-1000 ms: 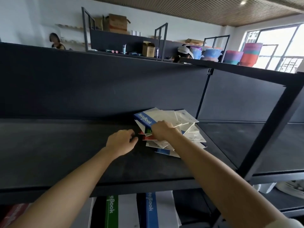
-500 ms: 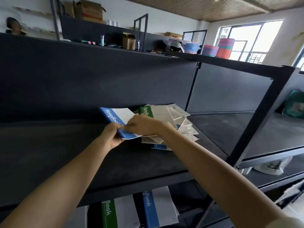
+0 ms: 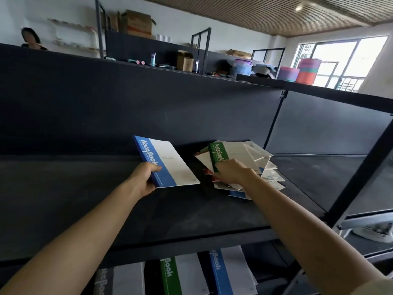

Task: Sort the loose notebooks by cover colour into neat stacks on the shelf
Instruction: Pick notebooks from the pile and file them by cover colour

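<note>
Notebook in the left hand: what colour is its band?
Blue band on a white notebook, clearest in head view.

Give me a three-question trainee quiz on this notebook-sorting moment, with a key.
1. True or false: the left hand grips the blue-spined white notebook apart from the loose notebook pile.
2. The right hand grips a notebook whose spine is: A green, B yellow, C black.
3. Fill in: the pile lies on the blue-spined notebook's ___ side.
Key: 1 true; 2 A, the green-spined white notebook; 3 right.
</note>
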Motion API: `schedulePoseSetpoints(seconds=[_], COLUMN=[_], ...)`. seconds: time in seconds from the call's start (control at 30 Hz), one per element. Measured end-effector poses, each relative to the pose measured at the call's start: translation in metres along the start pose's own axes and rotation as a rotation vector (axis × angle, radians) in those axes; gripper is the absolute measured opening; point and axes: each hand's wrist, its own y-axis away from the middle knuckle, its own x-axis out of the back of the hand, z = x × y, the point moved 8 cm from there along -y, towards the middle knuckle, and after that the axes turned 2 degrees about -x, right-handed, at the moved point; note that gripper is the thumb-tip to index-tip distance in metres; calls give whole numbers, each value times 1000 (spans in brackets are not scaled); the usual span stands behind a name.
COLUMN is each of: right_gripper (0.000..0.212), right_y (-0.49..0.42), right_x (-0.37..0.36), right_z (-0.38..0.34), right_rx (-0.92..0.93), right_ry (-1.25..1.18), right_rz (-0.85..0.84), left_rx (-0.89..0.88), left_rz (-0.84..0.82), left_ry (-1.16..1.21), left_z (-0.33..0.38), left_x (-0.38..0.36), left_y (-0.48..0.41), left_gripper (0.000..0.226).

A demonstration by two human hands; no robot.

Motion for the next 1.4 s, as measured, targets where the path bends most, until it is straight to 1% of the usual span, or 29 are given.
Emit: schedulePoseSetpoints(seconds=[0.07,0.13,0.2,0.27,0.37,0.47,0.53,0.6,0.67,0.7,0.73,0.77,0.8,0.87,0.93,0.97,1.0,1.07,1.17,1.23,1.27,1.33,1.4], right_gripper=[28,30,30,30,32,32,31,29,25,25,27,29,33,48,61,62,59,50,37,30,27,25,24], right_y=[3,9,15,22,37,53,63,72,76,74,67,58,47,24,10,5,2,-3,-10,-12,-10,-2,16], right_x=[4,13,22,36,53,59,61,60,57,56,54,50,43,21,2,-4,-7,-7,3,23,38,77,120], right_z=[-1,-1,1,-8,-50,-93,-112,-117,-109,-99,-85,-68,-50,-19,2,9,13,14,15,18,19,24,29], right_rx=[-48,-86,-131,-132,-60,28,122,230,274,248,186,104,17,-109,-170,-183,-181,-147,-115,-152,-187,-262,-277], right_ry=[-5,5,-1,31,122,83,77,76,-43,-131,-215,-288,-336,-310,-247,-227,-184,-78,-33,-54,-137,-438,-722], right_rz=[42,122,153,198,253,254,279,290,301,313,323,328,309,182,69,53,59,90,120,192,260,455,750], left_rx=[9,21,21,20,30,67,80,85,99,96,98,101,100,91,106,109,104,81,58,39,34,33,29], left_rz=[-11,-18,-40,-71,-114,-214,-260,-238,-189,-164,-134,-97,-70,-51,-32,-15,4,37,85,116,126,136,147], left_ry=[-20,-23,-19,-9,-8,73,95,91,80,69,69,59,50,-7,-49,-59,-63,-55,-62,-56,-51,-51,-55], left_z=[0,0,2,4,1,-10,-19,-26,-33,-34,-35,-34,-32,-27,-23,-21,-20,-17,-16,-16,-15,-13,-11], left_x=[4,9,10,6,-9,-33,-43,-46,-45,-44,-42,-40,-37,-31,-22,-17,-11,-3,5,7,8,11,15], left_y=[5,7,11,13,15,19,21,19,15,13,13,15,16,18,18,18,16,12,9,11,12,14,16], left_gripper=[41,41,40,38,30,21,23,27,28,23,15,16,23,25,18,15,14,19,29,33,34,35,36])
